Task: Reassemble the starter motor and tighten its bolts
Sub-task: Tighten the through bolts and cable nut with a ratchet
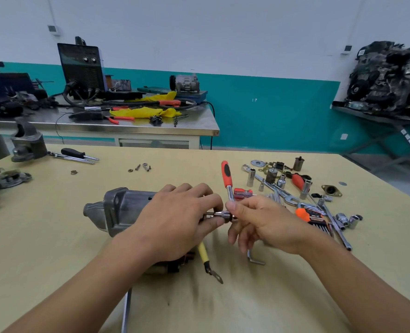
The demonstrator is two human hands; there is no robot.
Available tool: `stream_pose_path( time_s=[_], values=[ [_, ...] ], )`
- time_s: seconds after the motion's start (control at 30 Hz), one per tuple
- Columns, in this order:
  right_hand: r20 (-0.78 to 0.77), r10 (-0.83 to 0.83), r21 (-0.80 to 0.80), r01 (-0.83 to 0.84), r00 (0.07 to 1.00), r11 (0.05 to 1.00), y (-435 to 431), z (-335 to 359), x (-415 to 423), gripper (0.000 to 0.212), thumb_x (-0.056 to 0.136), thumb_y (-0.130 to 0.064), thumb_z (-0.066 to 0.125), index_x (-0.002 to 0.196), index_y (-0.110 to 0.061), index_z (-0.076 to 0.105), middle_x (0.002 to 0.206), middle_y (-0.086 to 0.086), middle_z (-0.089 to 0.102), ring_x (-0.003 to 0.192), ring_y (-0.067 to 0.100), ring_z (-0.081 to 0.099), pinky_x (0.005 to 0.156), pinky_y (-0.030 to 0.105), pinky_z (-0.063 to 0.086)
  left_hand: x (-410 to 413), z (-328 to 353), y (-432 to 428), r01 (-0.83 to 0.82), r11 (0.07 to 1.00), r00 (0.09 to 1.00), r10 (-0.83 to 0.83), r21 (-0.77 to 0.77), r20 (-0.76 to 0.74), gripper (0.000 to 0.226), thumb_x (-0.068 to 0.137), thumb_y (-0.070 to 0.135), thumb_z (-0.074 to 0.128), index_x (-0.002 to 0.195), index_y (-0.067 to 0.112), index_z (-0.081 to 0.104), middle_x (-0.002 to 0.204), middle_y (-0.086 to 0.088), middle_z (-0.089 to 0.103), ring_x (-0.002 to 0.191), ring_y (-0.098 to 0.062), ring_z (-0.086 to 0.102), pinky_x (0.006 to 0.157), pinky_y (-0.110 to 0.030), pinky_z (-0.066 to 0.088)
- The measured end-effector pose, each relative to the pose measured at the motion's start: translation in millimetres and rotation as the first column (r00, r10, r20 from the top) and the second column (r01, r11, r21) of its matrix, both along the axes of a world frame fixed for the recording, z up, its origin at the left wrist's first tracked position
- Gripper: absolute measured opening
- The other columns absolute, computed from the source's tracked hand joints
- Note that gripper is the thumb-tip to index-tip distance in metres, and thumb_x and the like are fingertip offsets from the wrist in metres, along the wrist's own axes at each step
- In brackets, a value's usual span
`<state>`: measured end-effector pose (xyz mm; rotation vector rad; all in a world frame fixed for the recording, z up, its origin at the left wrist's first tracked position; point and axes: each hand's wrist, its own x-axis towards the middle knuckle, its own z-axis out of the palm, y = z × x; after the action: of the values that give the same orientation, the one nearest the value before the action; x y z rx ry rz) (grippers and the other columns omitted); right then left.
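- The starter motor [124, 207] is being steadied on its side at the centre of the table [55, 248], with its grey nose turned toward the left of the frame.
- The left hand [175, 222] is being laid over the motor's right end. Its grip is being closed, thumb below and fingers above, on the socket [223, 215] sticking out to the right from that end.
- The ratchet [227, 179] is being held at the socket's outer end by the right hand [264, 222]. The grip there is being clamped on the metal neck by thumb and forefinger, and the other fingers are being left loosely curled.
- The ratchet's orange handle is being pointed up and slightly left, off the table.
- A yellow cable [203, 254] with a metal lug is being shown lying just below the motor, with a bent hex key [253, 258] near it, under the right hand.
- Loose sockets and spanners [278, 183] are being shown scattered at the right of the frame, beside a hex key set [312, 216].
- A few screws [139, 167] are being shown above the motor, well apart from it.
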<state>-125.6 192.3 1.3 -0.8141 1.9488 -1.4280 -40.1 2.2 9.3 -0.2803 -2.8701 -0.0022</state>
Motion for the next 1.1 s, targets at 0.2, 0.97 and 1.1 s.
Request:
stream_pose_path(
  time_s=[0.2,0.97,1.1],
  values=[
    [-0.204,-0.012,-0.052,0.001,0.979,0.999,6.4,4.0,-2.5,0.021,0.079,-0.025,0.082,0.098,-0.016,0.075,0.079,0.007,0.075,0.065,0.018,0.070,0.061,0.025,0.054,0.9,-0.1,1.3,-0.004,1.000,1.000,0.004,0.007,-0.015,0.047,0.098,0.062,0.014,0.119,0.044,0.053,0.131,0.019,0.044,0.106,-0.011,0.050,0.089,-0.035,0.039],
    [-0.038,0.010,0.013,-0.010,0.999,1.000,5.2,7.6,2.0,0.037,0.080,-0.049,0.071,0.094,-0.014,0.071,0.088,0.012,0.077,0.056,0.021,0.069,0.052,0.024,0.052,-1.0,-1.8,-1.5,-0.003,1.000,0.999,0.004,0.030,-0.032,0.048,0.091,0.071,0.022,0.115,0.045,0.054,0.125,0.021,0.046,0.102,-0.006,0.048,0.085,-0.031,0.036],
    [0.090,0.006,-0.013,-0.005,0.996,1.000,3.2,5.3,1.9,0.042,0.076,-0.051,0.071,0.093,-0.013,0.069,0.082,0.015,0.074,0.055,0.021,0.067,0.052,0.024,0.050,-0.4,-2.3,-0.7,-0.004,1.000,1.000,0.004,0.012,-0.027,0.052,0.093,0.068,0.018,0.119,0.046,0.057,0.127,0.021,0.046,0.105,-0.008,0.050,0.086,-0.032,0.037]
  ],
)
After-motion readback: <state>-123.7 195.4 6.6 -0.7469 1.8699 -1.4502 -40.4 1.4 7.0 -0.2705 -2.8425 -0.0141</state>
